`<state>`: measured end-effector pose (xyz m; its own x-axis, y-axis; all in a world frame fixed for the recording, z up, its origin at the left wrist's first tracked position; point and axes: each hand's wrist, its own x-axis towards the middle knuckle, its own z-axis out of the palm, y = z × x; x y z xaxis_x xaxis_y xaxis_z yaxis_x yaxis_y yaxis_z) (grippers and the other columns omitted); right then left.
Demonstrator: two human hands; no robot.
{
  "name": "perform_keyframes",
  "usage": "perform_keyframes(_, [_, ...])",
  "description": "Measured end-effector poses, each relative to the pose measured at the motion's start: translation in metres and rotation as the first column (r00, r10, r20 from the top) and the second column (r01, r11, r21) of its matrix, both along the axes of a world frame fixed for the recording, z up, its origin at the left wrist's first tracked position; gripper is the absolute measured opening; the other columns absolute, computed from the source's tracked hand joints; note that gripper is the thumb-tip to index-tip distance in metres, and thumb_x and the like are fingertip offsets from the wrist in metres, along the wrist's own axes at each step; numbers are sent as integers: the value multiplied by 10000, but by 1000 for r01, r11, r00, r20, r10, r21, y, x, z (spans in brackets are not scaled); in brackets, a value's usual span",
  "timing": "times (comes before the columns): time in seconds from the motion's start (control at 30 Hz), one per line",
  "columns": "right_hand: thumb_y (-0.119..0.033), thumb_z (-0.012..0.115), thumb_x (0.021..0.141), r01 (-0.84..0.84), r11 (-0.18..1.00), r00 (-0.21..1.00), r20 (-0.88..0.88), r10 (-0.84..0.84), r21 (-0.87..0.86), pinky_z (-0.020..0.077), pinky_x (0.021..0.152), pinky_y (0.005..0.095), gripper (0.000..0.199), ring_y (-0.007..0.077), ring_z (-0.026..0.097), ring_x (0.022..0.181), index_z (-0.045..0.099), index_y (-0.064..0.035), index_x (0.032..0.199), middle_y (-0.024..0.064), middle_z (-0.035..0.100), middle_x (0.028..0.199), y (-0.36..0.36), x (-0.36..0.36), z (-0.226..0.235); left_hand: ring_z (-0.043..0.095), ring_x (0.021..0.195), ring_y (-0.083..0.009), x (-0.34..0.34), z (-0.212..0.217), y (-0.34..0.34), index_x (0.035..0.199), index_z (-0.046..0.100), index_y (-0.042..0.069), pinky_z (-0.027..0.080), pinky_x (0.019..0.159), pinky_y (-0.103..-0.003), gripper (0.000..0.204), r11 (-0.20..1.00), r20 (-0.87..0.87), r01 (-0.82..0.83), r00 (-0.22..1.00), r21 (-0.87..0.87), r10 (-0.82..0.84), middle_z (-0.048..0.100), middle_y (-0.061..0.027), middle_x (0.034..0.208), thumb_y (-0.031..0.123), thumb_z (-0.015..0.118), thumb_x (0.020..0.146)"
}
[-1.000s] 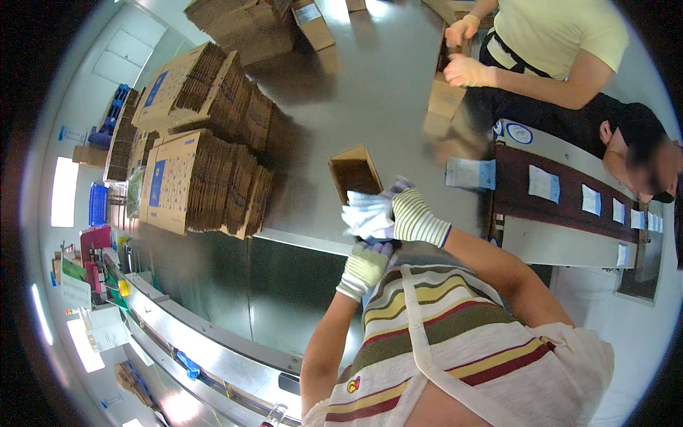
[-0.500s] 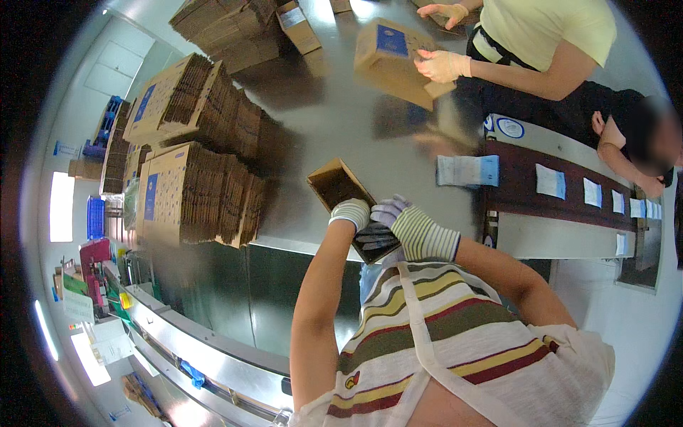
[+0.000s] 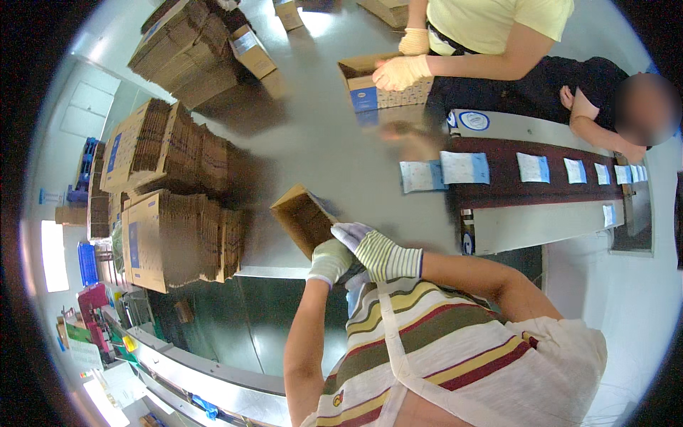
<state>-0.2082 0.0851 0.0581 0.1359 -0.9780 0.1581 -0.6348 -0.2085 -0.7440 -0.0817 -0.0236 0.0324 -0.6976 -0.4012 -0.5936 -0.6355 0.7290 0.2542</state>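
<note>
An open brown cardboard box (image 3: 302, 213) lies at the table's near edge, tilted, its hollow inside facing up. My left hand (image 3: 331, 262), in a striped knit glove with a dark palm, is closed at the near end of the box; its fingertips are mostly hidden. Over the right side wall reaches my right hand (image 3: 380, 255), gloved alike, its fingers bent together along the rim. The box's nearest end is covered by both hands.
Stacks of flat cartons (image 3: 153, 238) stand to the left, with more flat cartons (image 3: 192, 53) behind. A conveyor belt (image 3: 498, 167) at the right carries several white-and-blue pouches (image 3: 533, 168); one pouch (image 3: 421, 176) lies on the metal table (image 3: 299, 135). Across it, a co-worker's gloved hands (image 3: 402, 71) hold another carton (image 3: 384, 92).
My right hand has slid further over the left, along the box rim. The co-worker's carton has turned, its opening now showing. Another pouch has reached the belt's end. The whole view has shifted.
</note>
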Motion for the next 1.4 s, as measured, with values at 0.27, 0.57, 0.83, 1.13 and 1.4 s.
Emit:
perform_keyframes(0.27, [-503,613,764,219,956,958,-229,-173,196,353,999,435,742,379,455,1158,432,19,1259,258,492,1216,10,-100,-31,524,1097,-296,17,2,33,1086,590,41,396,935,-405,416,985,63,-104,992,-141,113,564,-172,1154,328,569,786])
perform_keyframes(0.57, [-378,625,780,547,820,734,-567,-374,169,403,953,407,490,335,522,1093,567,-44,1134,194,574,1146,3,-237,-35,555,1019,-316,20,-6,24,942,669,32,443,870,-398,311,992,68,-76,994,-100,83,581,-183,1094,277,585,769])
perform_keyframes(0.83, [-211,604,732,284,675,839,-517,169,681,452,887,387,485,325,565,1045,546,-53,1187,188,596,1122,-56,-270,-65,575,976,-328,28,-16,20,938,662,18,448,863,-403,301,997,-66,-60,996,-53,57,628,-185,988,240,577,752])
perform_keyframes(1.13, [-415,714,590,355,852,568,-812,131,386,455,847,457,663,313,542,1041,555,-39,1112,167,574,1062,-13,-155,-50,547,1052,-315,10,-2,24,1014,636,27,422,913,-388,329,998,81,-24,996,-57,28,594,-188,1098,245,553,783])
perform_keyframes(1.4, [-369,793,595,359,815,931,-108,-350,455,455,880,393,722,257,588,983,526,27,1136,154,617,1036,5,-93,-84,558,1018,-330,9,-20,25,1102,582,40,443,880,-402,387,989,-98,-23,995,-147,9,582,-200,1107,263,528,790])
